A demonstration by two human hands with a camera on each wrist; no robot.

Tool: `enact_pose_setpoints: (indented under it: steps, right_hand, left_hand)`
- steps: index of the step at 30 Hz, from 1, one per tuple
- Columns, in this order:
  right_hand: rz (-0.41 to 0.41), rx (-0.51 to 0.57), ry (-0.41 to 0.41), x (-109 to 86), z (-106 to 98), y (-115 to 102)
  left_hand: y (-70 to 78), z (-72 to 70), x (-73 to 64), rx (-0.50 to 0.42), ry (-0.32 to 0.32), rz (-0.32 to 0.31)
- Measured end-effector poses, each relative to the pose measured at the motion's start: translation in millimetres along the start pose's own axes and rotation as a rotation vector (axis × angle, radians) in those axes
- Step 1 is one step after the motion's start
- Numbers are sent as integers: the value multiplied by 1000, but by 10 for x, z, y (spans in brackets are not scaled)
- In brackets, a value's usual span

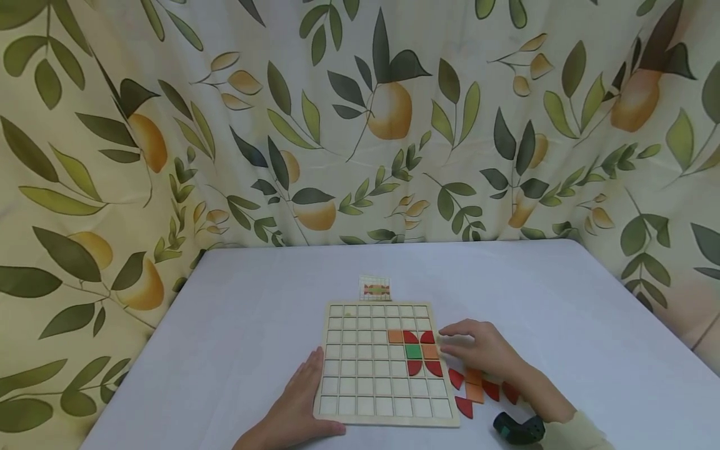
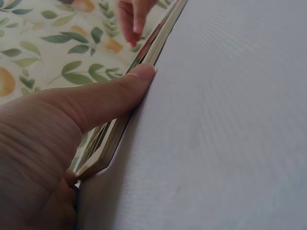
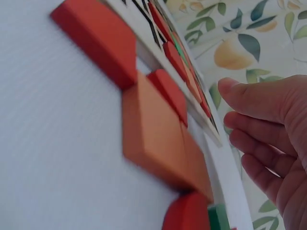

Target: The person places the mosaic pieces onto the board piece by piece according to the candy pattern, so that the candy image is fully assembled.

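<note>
A wooden grid board [image 1: 365, 420] lies on the table. Along its left edge my left hand [image 1: 298, 400] rests with straight fingers, the thumb pressed to the near edge [image 2: 127, 91]. Orange squares [image 1: 395, 337], a green square [image 1: 413, 352] and several red rounded tiles [image 1: 414, 367] sit in cells at the board's right side. Just beyond the right edge hovers my right hand [image 1: 484, 347], fingers loosely bent and nothing between them in the right wrist view. Below it lie loose red rounded tiles [image 1: 464, 407] and orange squares [image 1: 474, 392].
A small pattern card [image 1: 374, 289] stands at the board's far edge. In the right wrist view a green piece [image 3: 218, 218] shows among the loose tiles. White cloth [image 1: 225, 312] covers the table, and a leaf-and-fruit patterned curtain [image 1: 349, 175] hangs behind.
</note>
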State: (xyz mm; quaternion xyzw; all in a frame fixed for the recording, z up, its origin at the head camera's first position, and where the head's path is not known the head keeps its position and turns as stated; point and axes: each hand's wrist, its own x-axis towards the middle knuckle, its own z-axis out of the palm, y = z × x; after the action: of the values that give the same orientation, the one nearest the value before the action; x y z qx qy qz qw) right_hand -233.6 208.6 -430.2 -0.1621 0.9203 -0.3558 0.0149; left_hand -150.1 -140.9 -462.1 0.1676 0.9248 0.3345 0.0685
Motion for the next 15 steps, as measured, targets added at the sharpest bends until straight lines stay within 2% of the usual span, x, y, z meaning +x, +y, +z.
enact_pose_setpoints:
  steps: [10, 15]
  right_hand:
    - [26, -43, -21, -232, -164, 221]
    - [27, -53, -41, -293, -220, 265]
  left_hand:
    - [-21, 13, -4, 10, 10, 20]
    - [-12, 3, -1, 6, 9, 17]
